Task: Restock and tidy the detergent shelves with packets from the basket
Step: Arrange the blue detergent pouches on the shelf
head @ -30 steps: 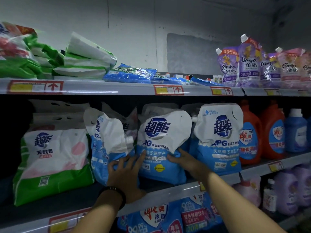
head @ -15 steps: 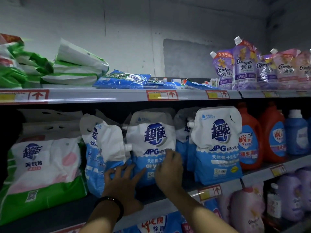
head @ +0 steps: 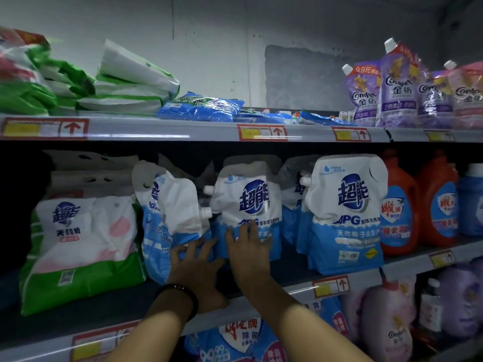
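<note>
Forearms: two bare forearms rise from the bottom centre of the frame toward the middle shelf; the left one wears a dark wristband.
Left hand: lower centre, fingers spread apart and curled lightly against the bottom of a tilted white-and-blue plastic spouted detergent pouch; no firm grip is visible.
Right hand: just right of the left hand, palm flat with fingers apart, pressed on the blue lower front of an upright white-and-blue spouted detergent pouch at centre frame.
Middle shelf: a grey metal ledge with red-and-yellow price tags, crossing the frame and sloping up to the right.
Neighbouring pouch: a matching white-and-blue pouch with a large blue logo stands upright to the right, apart from the hands.
Left of frame: a large white, pink and green soft detergent bag leans just beside the tilted pouch.
Right of frame: orange plastic detergent jugs stand in a row.
Lower shelf: purple softener pouches at lower right.
Top shelf: green-and-white bags lie flat at upper left, flat blue packets at centre, upright purple spouted pouches at upper right.
Background: a grey wall.
</note>
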A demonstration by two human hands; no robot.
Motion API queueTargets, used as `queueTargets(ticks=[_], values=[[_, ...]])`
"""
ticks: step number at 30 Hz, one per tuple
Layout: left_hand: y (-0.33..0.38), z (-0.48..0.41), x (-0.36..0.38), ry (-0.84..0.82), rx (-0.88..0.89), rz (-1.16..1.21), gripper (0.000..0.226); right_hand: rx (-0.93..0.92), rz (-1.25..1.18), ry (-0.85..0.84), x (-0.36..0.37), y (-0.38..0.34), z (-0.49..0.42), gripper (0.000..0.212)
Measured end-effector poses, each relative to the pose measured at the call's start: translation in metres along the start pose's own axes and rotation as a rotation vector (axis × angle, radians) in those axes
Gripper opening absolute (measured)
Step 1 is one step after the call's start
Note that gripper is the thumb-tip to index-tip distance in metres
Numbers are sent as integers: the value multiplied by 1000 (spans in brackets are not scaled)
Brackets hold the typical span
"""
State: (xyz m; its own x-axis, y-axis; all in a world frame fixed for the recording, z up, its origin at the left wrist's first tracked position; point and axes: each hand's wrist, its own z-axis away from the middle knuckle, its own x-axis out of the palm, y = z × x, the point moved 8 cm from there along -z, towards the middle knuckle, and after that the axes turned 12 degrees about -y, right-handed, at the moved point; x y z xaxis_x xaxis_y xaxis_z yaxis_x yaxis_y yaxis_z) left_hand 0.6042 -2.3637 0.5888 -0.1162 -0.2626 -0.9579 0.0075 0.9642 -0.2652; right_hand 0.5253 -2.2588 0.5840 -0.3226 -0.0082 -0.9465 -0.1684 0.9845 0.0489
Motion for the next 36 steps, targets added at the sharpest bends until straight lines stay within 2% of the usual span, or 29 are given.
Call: queueTargets(ticks=[6,14,17,22,26,31,36], values=[[-1,2,1,-3,14,20,95,52,-1,32,-1,2,-3,68],[-1,4,3,-9,33,17,88,119,19,-13,-3,42,-6,72],[-1,3,4,6,35,21,87,71,52,8,-7,44,-9,73],[2,2,0,42,59,49,79,10,-32,-88,11,18,-2,103],[2,-1,-1,53,52,54,82,-69,-107,-91,16,-6,-12,102],[1,1,0,55,41,40,93,-93,-189,-189,15,-6,-23,96],[4,7,-1,10,55,17,80,-180,-345,-287,1,8,-12,81]])
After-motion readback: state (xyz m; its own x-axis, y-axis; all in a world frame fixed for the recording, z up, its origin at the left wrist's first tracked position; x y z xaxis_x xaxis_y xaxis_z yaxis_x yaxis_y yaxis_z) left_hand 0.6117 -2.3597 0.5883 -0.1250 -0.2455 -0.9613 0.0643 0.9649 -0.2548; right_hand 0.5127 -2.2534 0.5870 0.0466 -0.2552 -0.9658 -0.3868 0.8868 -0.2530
